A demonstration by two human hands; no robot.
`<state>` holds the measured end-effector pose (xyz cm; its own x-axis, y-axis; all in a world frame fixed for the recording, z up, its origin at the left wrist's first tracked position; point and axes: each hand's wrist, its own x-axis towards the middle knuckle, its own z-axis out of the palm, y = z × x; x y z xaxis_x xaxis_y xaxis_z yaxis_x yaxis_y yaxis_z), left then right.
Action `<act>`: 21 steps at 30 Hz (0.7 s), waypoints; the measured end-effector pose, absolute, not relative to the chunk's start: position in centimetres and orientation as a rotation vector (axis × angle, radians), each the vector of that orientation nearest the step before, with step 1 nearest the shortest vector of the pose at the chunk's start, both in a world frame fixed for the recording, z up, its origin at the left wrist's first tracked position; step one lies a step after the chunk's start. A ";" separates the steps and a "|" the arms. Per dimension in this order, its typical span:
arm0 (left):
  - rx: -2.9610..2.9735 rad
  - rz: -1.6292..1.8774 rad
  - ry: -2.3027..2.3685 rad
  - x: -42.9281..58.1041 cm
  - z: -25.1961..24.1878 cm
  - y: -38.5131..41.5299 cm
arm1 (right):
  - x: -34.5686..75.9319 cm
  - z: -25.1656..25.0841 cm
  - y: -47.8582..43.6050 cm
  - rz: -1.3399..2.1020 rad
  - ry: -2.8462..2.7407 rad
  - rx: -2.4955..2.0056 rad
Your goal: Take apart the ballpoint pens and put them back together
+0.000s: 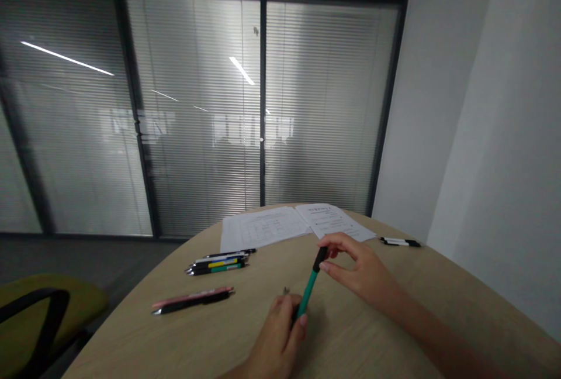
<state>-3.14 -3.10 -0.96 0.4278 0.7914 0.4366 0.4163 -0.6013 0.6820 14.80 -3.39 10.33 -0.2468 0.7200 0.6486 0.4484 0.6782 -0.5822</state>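
Note:
A green pen (309, 292) with a black upper end stands tilted between my two hands above the table. My left hand (279, 332) is closed around its lower part. My right hand (362, 271) pinches the black end between thumb and fingertips. A small metallic tip (286, 290) pokes out beyond the left hand's fingers; what it belongs to is hidden. To the left lie a pink pen (188, 295) and a black pen (197, 302) side by side. Beyond them is a group of several pens (219, 262), with black, white, yellow and green parts.
Two printed paper piles (267, 228) (333, 222) lie at the far side of the round wooden table (166, 341). Black and white pens (400, 242) rest near its right edge. A green chair (83, 297) with a black armrest stands at left. Glass partitions with blinds (197, 133) are behind.

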 end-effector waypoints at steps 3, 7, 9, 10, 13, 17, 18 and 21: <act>2.220 1.039 1.007 -3.1 -1.0 -3.1 | 14.6 10.2 -3.5 0.318 -1.933 -0.945; 2.222 1.060 0.998 -3.1 -1.2 -3.0 | 14.1 10.0 -3.7 0.349 -1.996 -1.003; 2.227 1.065 0.999 -3.1 -1.3 -3.0 | 13.8 9.8 -3.7 0.412 -2.046 -1.019; 2.230 1.064 0.999 -3.1 -1.3 -3.0 | 13.8 9.7 -3.7 0.450 -2.060 -1.020; 2.240 1.056 0.989 -3.2 -1.4 -3.0 | 13.6 9.3 -3.5 0.572 -2.030 -1.010; 2.240 1.061 0.982 -3.2 -1.5 -3.1 | 13.3 8.6 -3.2 0.709 -1.984 -0.956; 2.242 1.059 0.973 -3.2 -1.5 -3.1 | 13.3 8.5 -3.2 0.733 -1.976 -0.936; 2.228 1.068 0.948 -3.1 -1.4 -3.2 | 13.2 8.4 -3.1 0.810 -1.955 -0.860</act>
